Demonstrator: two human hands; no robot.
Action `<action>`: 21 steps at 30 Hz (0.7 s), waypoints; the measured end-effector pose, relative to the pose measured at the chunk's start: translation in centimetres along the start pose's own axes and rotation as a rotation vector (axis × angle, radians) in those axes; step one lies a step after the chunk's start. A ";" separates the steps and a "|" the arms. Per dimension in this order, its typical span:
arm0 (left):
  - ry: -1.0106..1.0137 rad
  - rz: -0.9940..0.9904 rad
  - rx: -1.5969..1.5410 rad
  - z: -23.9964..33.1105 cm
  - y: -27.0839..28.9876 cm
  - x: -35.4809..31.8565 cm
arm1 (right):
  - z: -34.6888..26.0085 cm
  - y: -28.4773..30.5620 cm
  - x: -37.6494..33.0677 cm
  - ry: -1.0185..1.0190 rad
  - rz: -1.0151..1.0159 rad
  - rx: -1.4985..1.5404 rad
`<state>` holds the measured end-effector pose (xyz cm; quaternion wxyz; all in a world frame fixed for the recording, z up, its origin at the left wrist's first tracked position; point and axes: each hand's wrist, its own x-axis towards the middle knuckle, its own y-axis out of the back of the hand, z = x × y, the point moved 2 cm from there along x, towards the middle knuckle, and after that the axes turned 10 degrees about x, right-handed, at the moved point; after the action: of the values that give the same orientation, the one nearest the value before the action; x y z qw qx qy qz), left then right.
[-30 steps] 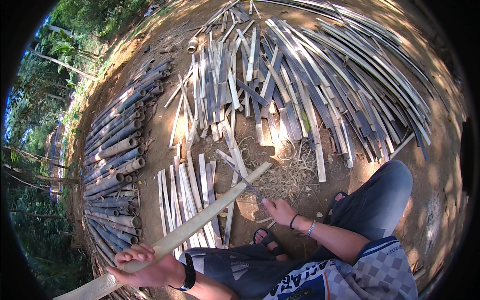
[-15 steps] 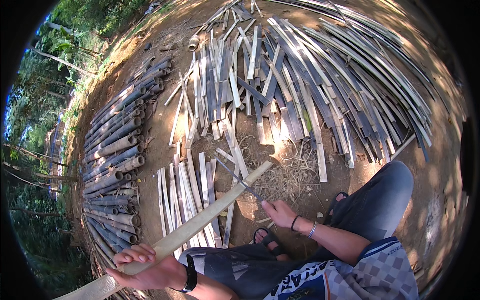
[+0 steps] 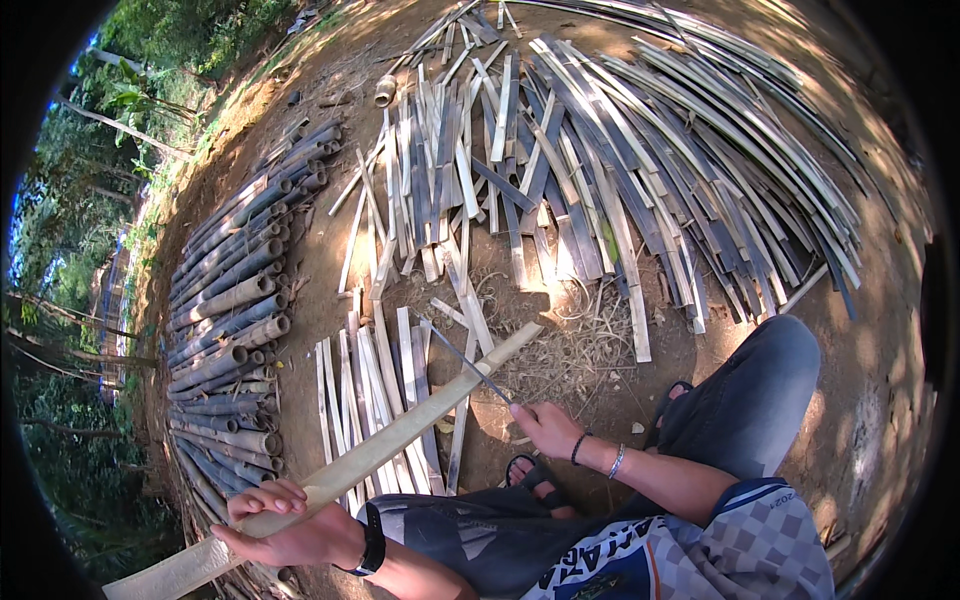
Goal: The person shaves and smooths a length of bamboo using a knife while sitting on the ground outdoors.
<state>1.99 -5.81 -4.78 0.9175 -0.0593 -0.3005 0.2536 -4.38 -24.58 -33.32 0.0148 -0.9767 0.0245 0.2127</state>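
Note:
A long, pale bamboo strip (image 3: pixel 400 432) slants across the front, from the lower left up to the middle. Near its lower end, my left hand (image 3: pixel 300 535) grips it, with the fingers curled over one edge and the thumb along the other side. My right hand (image 3: pixel 552 432) is closed round the handle of a knife (image 3: pixel 488 382), most of which is hidden in the fist. The knife's thin dark blade crosses the strip close to its far end, pointing up and left. Whether the edge bites into the strip I cannot tell.
Split bamboo strips (image 3: pixel 375 400) lie beyond the held piece. Larger heaps of strips (image 3: pixel 640 170) spread across the far ground. Dark bamboo poles (image 3: pixel 235 270) are stacked at the left. Curly shavings (image 3: pixel 570 350) cover the dirt ahead. My bent knee (image 3: pixel 770 370) rises at the right.
My right hand and the knife have shifted slightly left along the strip. The strip's near end now shows at the lower left. Both grips look the same.

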 end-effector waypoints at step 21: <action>-0.019 -0.044 -0.012 0.4 -0.4 -0.5 | 0.1 0.4 -0.2 0.026 0.021 0.002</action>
<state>1.60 -6.40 -4.64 0.9197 -0.0555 -0.3118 0.2320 -4.60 -25.01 -33.36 0.0131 -0.9790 0.0352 0.2002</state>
